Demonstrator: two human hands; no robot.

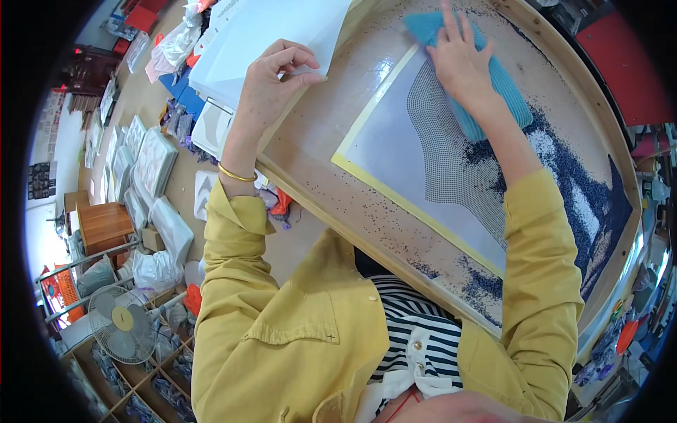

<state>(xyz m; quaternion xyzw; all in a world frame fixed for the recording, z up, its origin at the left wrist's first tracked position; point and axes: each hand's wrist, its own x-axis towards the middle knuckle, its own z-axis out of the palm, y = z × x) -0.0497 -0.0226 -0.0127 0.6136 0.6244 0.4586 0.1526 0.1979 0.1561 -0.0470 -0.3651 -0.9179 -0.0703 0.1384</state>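
My left hand has its fingers curled and its thumb along the lower corner of a white sheet, pinching it near the tray's edge. My right hand lies flat with fingers spread on a folded turquoise ribbed cloth. Beneath the cloth is a pale lilac sheet with yellow edge strips and a curved field of tiny dots; cloth and forearm hide part of it. Small dark bead-like grains lie heaped along the right side of the wooden-rimmed tray, with white patches among them.
A standing fan is at the lower left, above a divided wooden rack holding bags. Stacks of wrapped white packages lie on the floor at left. A red surface and assorted clutter border the tray on the right.
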